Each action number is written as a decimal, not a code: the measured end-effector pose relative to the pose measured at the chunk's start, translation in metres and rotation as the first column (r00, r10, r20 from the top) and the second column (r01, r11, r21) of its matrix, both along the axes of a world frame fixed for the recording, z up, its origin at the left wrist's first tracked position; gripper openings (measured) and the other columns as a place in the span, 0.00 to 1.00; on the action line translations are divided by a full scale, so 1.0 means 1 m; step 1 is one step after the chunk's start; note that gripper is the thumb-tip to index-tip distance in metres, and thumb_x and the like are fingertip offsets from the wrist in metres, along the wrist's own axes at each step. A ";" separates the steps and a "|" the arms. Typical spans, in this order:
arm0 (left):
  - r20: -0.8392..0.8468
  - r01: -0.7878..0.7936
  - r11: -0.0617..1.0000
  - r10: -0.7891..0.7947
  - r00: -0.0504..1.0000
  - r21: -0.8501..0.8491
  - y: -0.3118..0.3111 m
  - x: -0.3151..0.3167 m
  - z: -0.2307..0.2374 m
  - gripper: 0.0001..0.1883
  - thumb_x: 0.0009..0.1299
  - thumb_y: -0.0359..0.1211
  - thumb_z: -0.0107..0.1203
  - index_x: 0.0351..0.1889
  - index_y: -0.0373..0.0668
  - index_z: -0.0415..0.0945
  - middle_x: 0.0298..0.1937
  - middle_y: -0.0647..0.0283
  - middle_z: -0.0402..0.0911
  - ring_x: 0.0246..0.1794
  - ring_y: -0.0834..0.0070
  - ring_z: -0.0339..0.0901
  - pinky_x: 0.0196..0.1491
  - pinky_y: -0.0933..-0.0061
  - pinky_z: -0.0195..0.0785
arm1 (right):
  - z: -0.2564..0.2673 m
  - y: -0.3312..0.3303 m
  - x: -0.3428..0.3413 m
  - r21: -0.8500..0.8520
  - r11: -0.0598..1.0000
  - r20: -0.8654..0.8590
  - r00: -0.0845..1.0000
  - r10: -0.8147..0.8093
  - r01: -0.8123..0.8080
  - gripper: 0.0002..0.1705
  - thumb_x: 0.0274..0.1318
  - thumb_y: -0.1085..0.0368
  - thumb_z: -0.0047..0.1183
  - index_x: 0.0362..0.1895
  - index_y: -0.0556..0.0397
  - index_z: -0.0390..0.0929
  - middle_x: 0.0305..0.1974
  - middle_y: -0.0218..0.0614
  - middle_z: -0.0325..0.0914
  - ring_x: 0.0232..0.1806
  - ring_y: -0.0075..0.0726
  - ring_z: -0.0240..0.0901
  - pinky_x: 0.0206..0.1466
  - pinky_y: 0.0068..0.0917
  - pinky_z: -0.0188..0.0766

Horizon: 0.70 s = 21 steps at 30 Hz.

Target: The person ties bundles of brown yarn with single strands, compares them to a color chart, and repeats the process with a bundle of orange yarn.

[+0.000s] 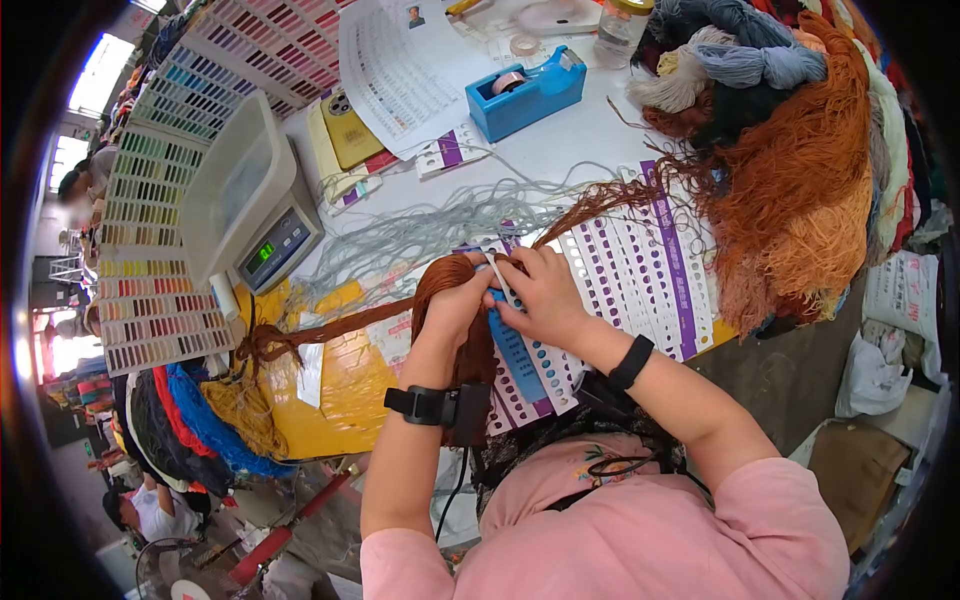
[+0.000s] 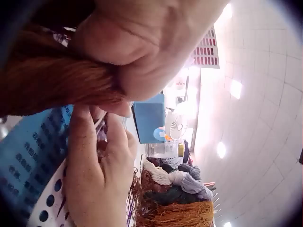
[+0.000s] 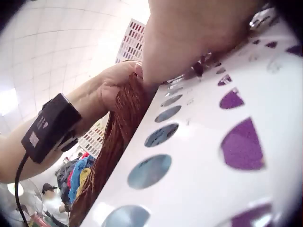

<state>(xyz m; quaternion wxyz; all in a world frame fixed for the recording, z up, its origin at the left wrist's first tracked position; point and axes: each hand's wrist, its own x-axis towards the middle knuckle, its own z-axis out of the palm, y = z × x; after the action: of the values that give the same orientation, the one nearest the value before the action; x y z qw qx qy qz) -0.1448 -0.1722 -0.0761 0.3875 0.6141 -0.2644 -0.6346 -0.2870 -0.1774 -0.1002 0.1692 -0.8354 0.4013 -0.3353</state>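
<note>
- Counter (image 1: 607, 125): white, partly yellow, strewn with grey strands (image 1: 400, 235).
- Brown yarn hank (image 1: 437, 285): over counter's near side, one length stretching left.
- Punched card (image 1: 553, 368): just beside hank.
- Left hand (image 1: 460, 308): clamped round hank.
- Right hand (image 1: 548, 300): fingers together, pinching card edge.

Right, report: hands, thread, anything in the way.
Left hand gripping brown thread hank. Right hand at punched card, apparently pinching its end. Loose grey strands spread beyond both hands, possible snag.
</note>
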 end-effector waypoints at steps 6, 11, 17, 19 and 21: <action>0.106 -0.031 0.998 0.026 0.994 0.047 0.002 -0.006 -0.021 0.11 0.62 0.32 0.48 0.41 0.40 0.68 0.23 0.67 0.72 0.17 0.83 0.64 0.22 0.84 0.58 | -0.006 -0.004 -0.001 0.099 0.995 0.144 0.989 -0.018 0.004 0.23 0.28 0.62 0.56 0.36 0.53 0.71 0.34 0.38 0.65 0.38 0.43 0.62 0.41 0.33 0.58; -0.495 -0.257 0.965 0.248 0.833 0.052 0.021 0.032 -0.002 0.09 0.63 0.30 0.47 0.42 0.42 0.67 0.32 0.67 0.72 0.19 0.89 0.61 0.21 0.90 0.54 | -0.004 -0.002 -0.001 0.105 0.993 0.133 0.989 -0.065 0.051 0.15 0.36 0.67 0.53 0.35 0.52 0.72 0.33 0.36 0.66 0.39 0.41 0.63 0.40 0.32 0.58; -0.620 0.098 0.995 -0.096 0.779 -0.031 0.012 0.028 0.009 0.14 0.63 0.30 0.44 0.47 0.39 0.65 0.24 0.68 0.71 0.10 0.90 0.56 0.14 0.91 0.49 | -0.016 -0.006 -0.004 0.123 0.992 0.324 0.945 -0.048 0.009 0.10 0.40 0.75 0.46 0.32 0.53 0.72 0.27 0.36 0.68 0.30 0.41 0.65 0.35 0.31 0.60; 0.010 0.304 0.953 -0.304 0.953 0.007 0.006 0.002 0.010 0.15 0.61 0.32 0.48 0.46 0.39 0.66 0.21 0.69 0.70 0.11 0.87 0.60 0.16 0.88 0.54 | -0.018 -0.010 -0.002 0.127 0.992 0.404 0.912 -0.064 0.013 0.10 0.40 0.75 0.45 0.32 0.53 0.72 0.26 0.38 0.68 0.28 0.43 0.65 0.33 0.32 0.61; 0.189 0.280 0.957 -0.289 0.938 0.074 0.005 -0.001 0.013 0.11 0.60 0.32 0.50 0.41 0.40 0.68 0.21 0.69 0.71 0.13 0.85 0.62 0.15 0.88 0.51 | -0.016 -0.008 -0.001 0.164 0.986 0.361 0.928 -0.093 0.035 0.10 0.40 0.73 0.46 0.33 0.52 0.71 0.26 0.38 0.67 0.28 0.44 0.65 0.33 0.34 0.60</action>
<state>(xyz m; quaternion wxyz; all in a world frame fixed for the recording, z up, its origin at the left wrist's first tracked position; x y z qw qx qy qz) -0.1456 -0.1671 -0.0634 0.2492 0.6383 -0.3731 -0.6255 -0.2880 -0.1858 -0.1158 0.2944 -0.7286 0.4145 -0.4589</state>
